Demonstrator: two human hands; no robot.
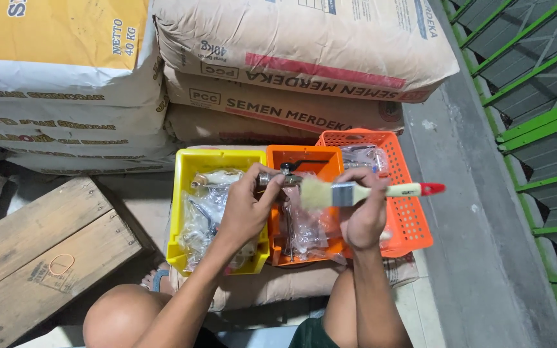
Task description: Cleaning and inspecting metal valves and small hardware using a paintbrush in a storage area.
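Faucet fitting (277, 178), small and metal, sits pinched in our left hand (245, 209), held over the seam between the yellow bin (185, 169) and the orange bin (304, 156). Far behind these we note stacked cement sacks (291, 58); a wooden crate (37, 251) lies near left, an orange mesh basket (414, 219) to the right. Our right hand (363, 216) is closed round a paintbrush (356, 192), bristles pointing left, just beside the fitting. We judge light strokes best, turning the fitting so dust falls into the bins. Both forearms reach forward from our knees, wrists bent inward, knuckles up.
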